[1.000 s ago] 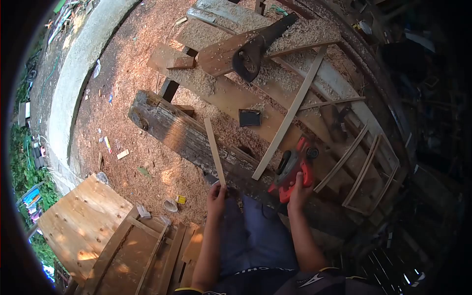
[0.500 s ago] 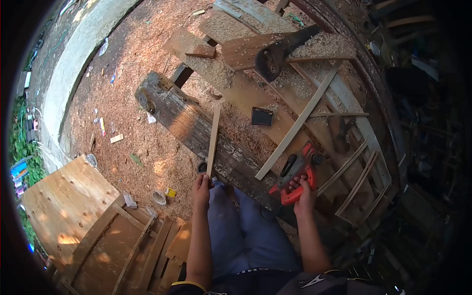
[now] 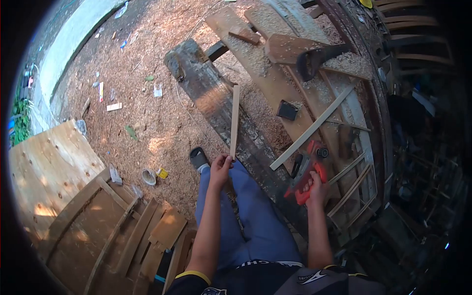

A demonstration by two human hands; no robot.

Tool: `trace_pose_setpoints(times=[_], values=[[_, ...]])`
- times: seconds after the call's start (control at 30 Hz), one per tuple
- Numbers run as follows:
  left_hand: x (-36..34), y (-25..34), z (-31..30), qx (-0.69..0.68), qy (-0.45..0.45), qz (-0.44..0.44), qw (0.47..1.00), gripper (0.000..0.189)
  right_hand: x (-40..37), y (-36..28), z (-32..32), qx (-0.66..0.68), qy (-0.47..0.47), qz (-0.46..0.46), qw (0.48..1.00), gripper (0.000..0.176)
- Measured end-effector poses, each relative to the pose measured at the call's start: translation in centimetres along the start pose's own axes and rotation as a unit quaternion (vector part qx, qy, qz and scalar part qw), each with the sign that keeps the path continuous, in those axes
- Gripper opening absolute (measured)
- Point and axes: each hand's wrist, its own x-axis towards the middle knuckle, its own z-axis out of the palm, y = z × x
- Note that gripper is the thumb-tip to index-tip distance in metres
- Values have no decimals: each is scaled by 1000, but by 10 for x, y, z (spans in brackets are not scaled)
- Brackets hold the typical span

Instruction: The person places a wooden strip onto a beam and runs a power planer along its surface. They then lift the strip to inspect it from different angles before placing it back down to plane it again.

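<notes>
My left hand (image 3: 221, 169) pinches the lower end of a thin wooden strip (image 3: 235, 118), which points away from me over the weathered beam (image 3: 206, 93). Fingers of my right hand (image 3: 315, 189) are wrapped round the handle of a red and grey power planer (image 3: 309, 172), at the near right side of the bench. A longer pale strip (image 3: 314, 125) lies diagonally across the boards, its near end just beyond the planer. Between the two strips a small black block (image 3: 287, 110) rests on a board.
A handsaw (image 3: 319, 59) and a small wood block (image 3: 244, 35) lie on shaving-covered boards at the far side. Thin strips (image 3: 350, 189) are at the right. Plywood (image 3: 54, 167) and a curved wooden frame (image 3: 93, 211) stand at the lower left. A white cup (image 3: 148, 176) lies on the ground.
The view has shifted, and the bench appears further right and higher. My left hand and its strip now appear further right and up. A sandalled foot shows more fully beside my left hand.
</notes>
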Motion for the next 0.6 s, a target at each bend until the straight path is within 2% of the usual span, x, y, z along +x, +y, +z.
trace_pose_setpoints(times=[0.03,0.07,0.13,0.2,0.23,0.33,0.43,0.6], values=[[0,2,-2,-6,-6,-8,1000,18,-11,-8,0,-11,-19,14,1000,16],[-1,3,-3,-11,-13,-17,1000,19,-20,-13,1,-21,-39,4,999,15],[1,-4,-8,-156,-19,-60,986,19,-34,-22,7,-38,-83,-16,996,14],[-3,-1,-10,-323,-44,-89,941,19,-51,-33,23,-61,-114,-40,991,14],[-4,3,-12,-334,-68,-111,934,20,-60,-37,31,-70,-129,-53,988,14],[-8,10,-14,-414,-96,-95,900,22,-80,-39,54,-69,-156,-50,984,15],[-6,20,-25,-355,-76,-88,927,24,-90,-35,75,-100,-187,-56,976,13],[10,23,-44,-364,-97,-81,923,21,-98,-26,108,-165,-234,-55,956,10]])
